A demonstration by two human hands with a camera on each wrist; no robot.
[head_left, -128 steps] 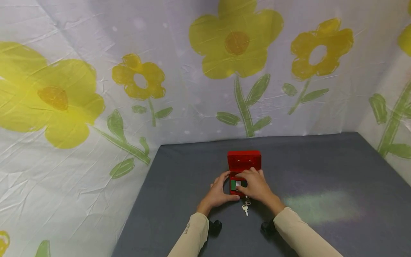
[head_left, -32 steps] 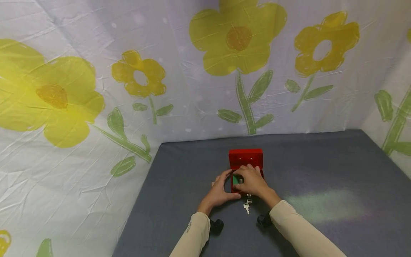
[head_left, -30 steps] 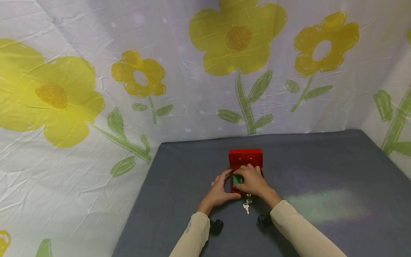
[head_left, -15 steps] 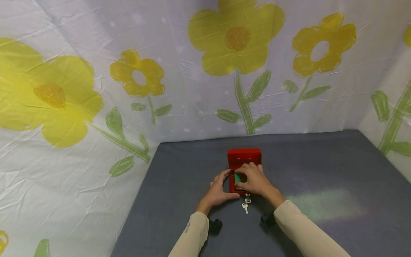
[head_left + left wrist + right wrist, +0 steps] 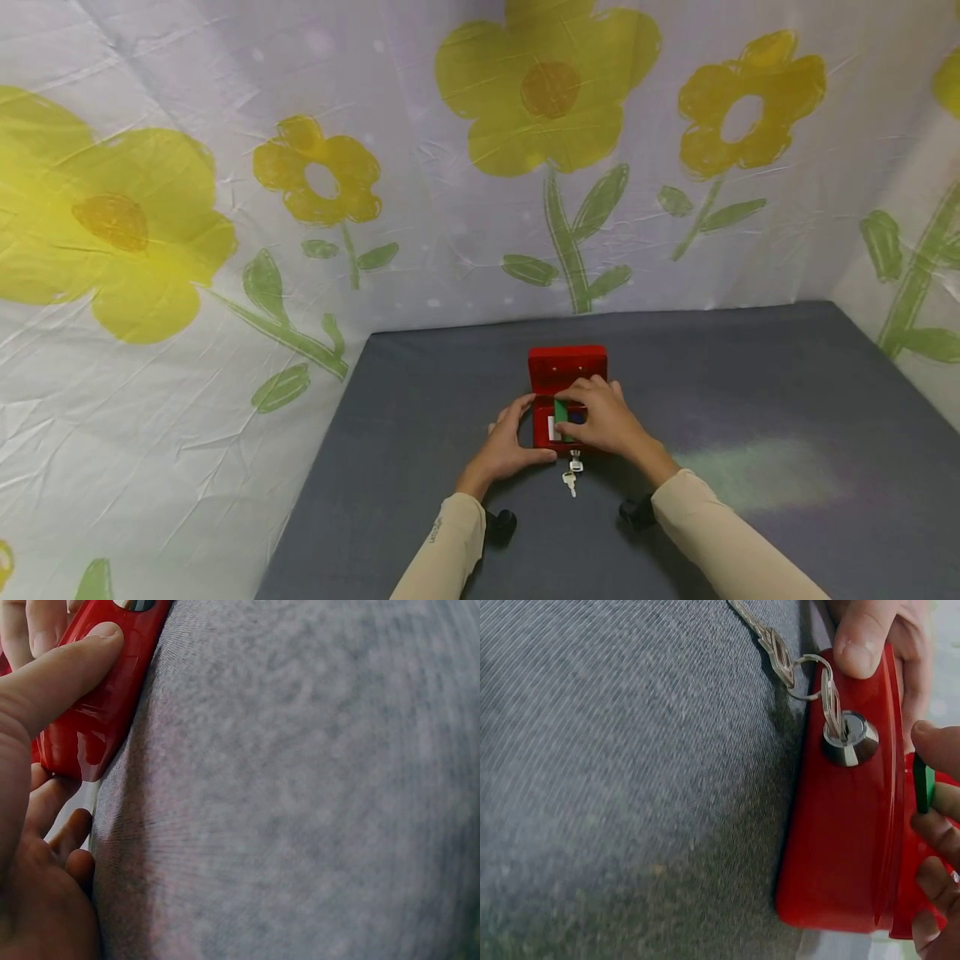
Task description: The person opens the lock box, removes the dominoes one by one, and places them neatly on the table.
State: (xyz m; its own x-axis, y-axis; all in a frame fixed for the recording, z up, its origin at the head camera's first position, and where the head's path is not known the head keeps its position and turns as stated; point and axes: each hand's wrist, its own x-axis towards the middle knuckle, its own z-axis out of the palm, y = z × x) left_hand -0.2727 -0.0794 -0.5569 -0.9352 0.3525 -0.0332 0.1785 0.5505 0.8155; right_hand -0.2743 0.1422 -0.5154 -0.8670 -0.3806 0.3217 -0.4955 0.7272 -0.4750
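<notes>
A small red cash box stands on the grey tabletop with its lid raised. My left hand grips the box at its left side, the thumb pressed on the front wall and the fingers round the far left corner. My right hand pinches a thin flat green piece between thumb and fingers, held on edge over the open box; in the right wrist view the green piece shows edge-on. A white piece lies inside the box, left of it. The fingers hide part of the inside.
Keys hang on a ring from the lock in the box's front wall and lie on the tabletop. Black wrist mounts sit below both cuffs. A flower-printed curtain stands behind and beside the table.
The green piece lay flatter at the left inside the box. My right hand has pinched it, tipped it up and moved it right, uncovering the white piece. My left hand keeps its grip.
</notes>
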